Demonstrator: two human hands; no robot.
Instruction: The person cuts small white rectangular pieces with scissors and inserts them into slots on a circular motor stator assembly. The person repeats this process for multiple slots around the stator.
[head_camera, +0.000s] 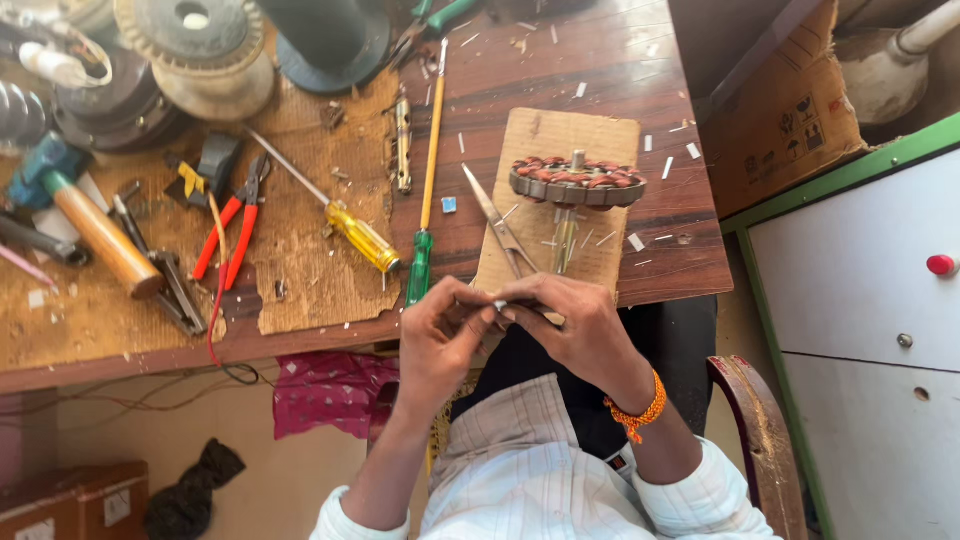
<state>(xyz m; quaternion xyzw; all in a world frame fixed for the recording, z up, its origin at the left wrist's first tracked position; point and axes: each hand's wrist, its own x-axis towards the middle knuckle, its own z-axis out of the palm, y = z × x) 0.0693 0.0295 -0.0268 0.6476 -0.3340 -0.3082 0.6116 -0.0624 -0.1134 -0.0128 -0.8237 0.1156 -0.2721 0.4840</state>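
Left hand (440, 335) and right hand (580, 330) pinch one small strip (500, 304) between them (over the table edge (300, 335)).

Ahead of my hands (515, 325) the scissors (497, 218) and wound stator (577, 182) crowd the cardboard pad (610, 135). The green screwdriver (428, 170) fences the left; bare worktop (600, 60) lies open beyond the stator and rightward.

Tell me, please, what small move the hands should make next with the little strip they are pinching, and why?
Probably carry the small pale strip forward to the wound stator on the cardboard sheet. Left hand and right hand pinch it together at the table edge, short of the stator, and similar pale strips lie scattered around the coils. What the strip is made of is unclear.
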